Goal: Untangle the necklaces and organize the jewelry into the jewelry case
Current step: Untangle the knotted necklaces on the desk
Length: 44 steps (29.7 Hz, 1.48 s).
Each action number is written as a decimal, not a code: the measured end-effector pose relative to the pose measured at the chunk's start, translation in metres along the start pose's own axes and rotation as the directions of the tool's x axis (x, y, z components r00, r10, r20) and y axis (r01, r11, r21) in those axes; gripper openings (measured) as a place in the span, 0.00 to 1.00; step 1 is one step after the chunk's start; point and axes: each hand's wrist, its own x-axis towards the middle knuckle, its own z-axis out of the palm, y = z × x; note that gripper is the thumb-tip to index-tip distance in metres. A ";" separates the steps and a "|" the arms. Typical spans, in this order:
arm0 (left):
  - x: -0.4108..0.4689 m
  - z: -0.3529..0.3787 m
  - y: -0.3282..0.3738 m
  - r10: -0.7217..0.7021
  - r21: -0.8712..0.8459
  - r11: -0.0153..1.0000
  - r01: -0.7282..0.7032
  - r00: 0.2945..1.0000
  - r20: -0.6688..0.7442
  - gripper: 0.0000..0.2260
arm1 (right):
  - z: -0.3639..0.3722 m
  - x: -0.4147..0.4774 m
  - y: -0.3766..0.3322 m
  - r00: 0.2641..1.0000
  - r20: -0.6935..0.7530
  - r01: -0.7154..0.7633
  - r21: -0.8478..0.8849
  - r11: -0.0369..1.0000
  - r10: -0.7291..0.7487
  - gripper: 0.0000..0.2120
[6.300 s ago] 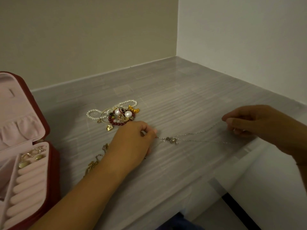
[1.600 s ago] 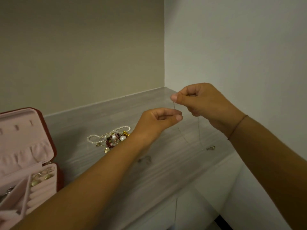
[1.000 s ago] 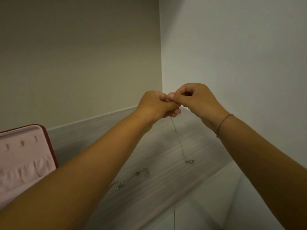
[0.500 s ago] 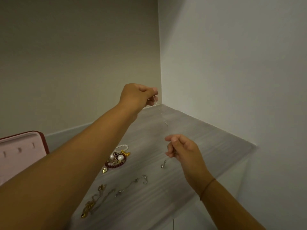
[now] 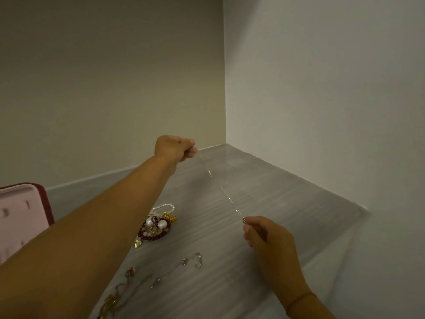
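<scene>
While our left hand (image 5: 174, 147) pinches one end of the thin silver chain (image 5: 220, 187) above the grey table (image 5: 287, 203), our right hand (image 5: 264, 233) pinches the other end lower down, and the chain runs in a straight line between them. Beside our left forearm lies a tangled pile of pearls and beads (image 5: 156, 227), with a silver necklace (image 5: 184, 264) and a gold chain (image 5: 111, 301) nearer us. The jewelry case (image 5: 44, 201) stands open at the far left.

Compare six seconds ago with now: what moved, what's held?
The thin silver chain, then lying on the table, is lifted and stretched taut: left grip pinches one end high, right grip the other lower, nearer. Bead-and-pearl pile, loose chains and open jewelry case stayed put.
</scene>
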 end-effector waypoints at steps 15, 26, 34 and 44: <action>0.046 0.045 -0.109 -0.143 0.304 0.944 0.128 0.989 0.028 0.11 | 0.007 0.007 0.013 0.996 -0.060 -0.081 -0.484 0.871 0.060 0.03; 0.063 0.084 -0.117 -0.125 0.333 0.937 0.105 0.992 0.037 0.11 | -0.012 0.030 0.027 0.993 -0.064 -0.119 -0.492 0.862 0.101 0.06; 0.070 0.083 -0.131 -0.083 0.513 0.858 0.037 0.994 0.067 0.11 | -0.011 0.031 0.030 0.994 -0.066 -0.111 -0.503 0.857 0.090 0.04; 0.064 0.080 -0.126 -0.045 0.438 0.899 0.012 0.997 0.065 0.11 | -0.007 0.030 0.037 0.992 -0.117 -0.096 -0.481 0.871 0.044 0.09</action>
